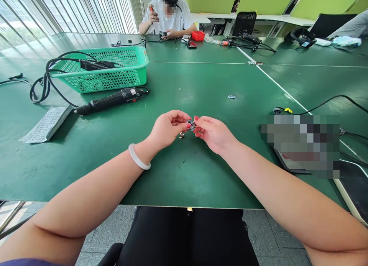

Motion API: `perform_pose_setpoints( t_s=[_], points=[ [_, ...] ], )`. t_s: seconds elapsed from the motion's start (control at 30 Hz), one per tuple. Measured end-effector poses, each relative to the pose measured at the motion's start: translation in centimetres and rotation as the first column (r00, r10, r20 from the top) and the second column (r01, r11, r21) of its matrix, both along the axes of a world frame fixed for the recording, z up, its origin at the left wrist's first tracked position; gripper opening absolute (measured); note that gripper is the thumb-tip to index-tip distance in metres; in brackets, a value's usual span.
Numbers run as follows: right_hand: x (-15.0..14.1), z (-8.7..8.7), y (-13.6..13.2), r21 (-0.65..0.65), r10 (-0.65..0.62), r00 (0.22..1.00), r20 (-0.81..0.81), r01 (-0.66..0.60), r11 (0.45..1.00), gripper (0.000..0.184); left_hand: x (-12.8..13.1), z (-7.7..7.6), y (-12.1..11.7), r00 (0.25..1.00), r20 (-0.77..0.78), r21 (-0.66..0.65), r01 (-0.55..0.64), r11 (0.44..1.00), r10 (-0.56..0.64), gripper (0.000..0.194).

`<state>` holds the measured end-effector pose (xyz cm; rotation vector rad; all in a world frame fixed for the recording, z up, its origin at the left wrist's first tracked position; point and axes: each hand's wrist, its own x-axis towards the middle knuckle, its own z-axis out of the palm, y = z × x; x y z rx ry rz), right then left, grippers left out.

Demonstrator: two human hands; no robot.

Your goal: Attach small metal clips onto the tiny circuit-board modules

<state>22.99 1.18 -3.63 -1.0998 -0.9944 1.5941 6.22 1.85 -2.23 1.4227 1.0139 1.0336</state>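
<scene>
Evidently both hands meet over the green table (184, 181), about midway along its near edge and set in from it; the left hand (169, 130) and the right hand (216, 135) pinch one small metallic part (191, 125) between them, thumbs and fingertips closed on it from either side; its finer shape is too small to tell, and I cannot tell whether it touches the tabletop. A tiny brass-coloured piece (181, 135) lies just below the left fingertips, on the side toward the near edge; a small grey-blue piece (231, 97) lies apart, beyond the right hand toward the far edge; a pale bracelet (139, 156) circles the left wrist.

Toward the far left corner stands a green mesh basket (115, 80), with a black object (96, 65) in it; just before it lies a black power screwdriver (112, 101), its tip near a wrapped paper bundle (47, 124). At the far edge sits a co-worker (179, 18) in white, one raised hand (153, 17) gripping an orange-handled tool (151, 8); a red box (198, 36) stands beside that person's arm.
</scene>
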Motion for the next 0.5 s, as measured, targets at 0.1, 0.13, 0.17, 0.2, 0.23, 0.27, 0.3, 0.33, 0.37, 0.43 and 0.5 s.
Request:
perform_pose_setpoints(
  t_s=[0.1, 0.13, 0.17, 0.2, 0.23, 0.27, 0.3, 0.33, 0.37, 0.43, 0.5],
  points=[
    [-0.27, -0.09, -0.1, -0.034, -0.016, 0.997, -0.076, 0.014, 0.999, 0.042, 0.12, 0.13, -0.17, 1.0, 0.018, -0.007, -0.001, 1.0, 0.001, 0.015],
    [-0.36, -0.11, -0.14, -0.045, -0.021, 0.995, -0.101, 0.017, 0.999, 0.042, 0.14, 0.13, -0.24, 1.0, 0.019, -0.011, -0.001, 1.0, 0.001, 0.015],
    [-0.44, -0.12, -0.17, -0.053, -0.026, 0.992, -0.124, 0.02, 0.998, 0.042, 0.16, 0.11, -0.3, 1.0, 0.018, -0.013, 0.0, 1.0, 0.001, 0.015],
    [-0.51, -0.13, -0.19, -0.059, -0.031, 0.989, -0.142, 0.023, 0.998, 0.042, 0.17, 0.05, -0.34, 1.0, 0.015, -0.015, 0.002, 1.0, -0.001, 0.015],
    [-0.58, -0.13, -0.22, -0.062, -0.036, 0.987, -0.155, 0.027, 0.998, 0.041, 0.17, -0.04, -0.37, 1.0, 0.013, -0.014, 0.003, 1.0, -0.003, 0.017],
    [-0.65, -0.13, -0.24, -0.062, -0.042, 0.986, -0.163, 0.032, 0.998, 0.04, 0.16, -0.15, -0.38, 1.0, 0.012, -0.009, 0.004, 1.0, -0.003, 0.018],
    [-0.7, -0.12, -0.26, -0.059, -0.047, 0.985, -0.167, 0.037, 0.998, 0.04, 0.15, -0.27, -0.37, 1.0, 0.013, -0.005, 0.004, 1.0, -0.004, 0.02],
    [-0.74, -0.11, -0.28, -0.052, -0.05, 0.985, -0.164, 0.042, 0.998, 0.04, 0.15, -0.37, -0.36, 1.0, 0.015, -0.001, 0.006, 1.0, -0.006, 0.022],
    [-0.76, -0.1, -0.29, -0.043, -0.052, 0.987, -0.153, 0.046, 0.998, 0.04, 0.14, -0.44, -0.35, 1.0, 0.018, 0.0, 0.007, 1.0, -0.007, 0.024],
    [-0.72, -0.06, -0.29, -0.012, -0.049, 0.993, -0.112, 0.048, 0.999, 0.041, 0.14, -0.46, -0.34, 1.0, 0.027, -0.008, 0.006, 1.0, -0.005, 0.027],
    [-0.53, -0.01, -0.24, 0.037, -0.034, 0.998, -0.059, 0.036, 0.999, 0.039, 0.15, -0.31, -0.37, 0.999, 0.042, -0.032, -0.002, 1.0, 0.003, 0.028]
  ],
)
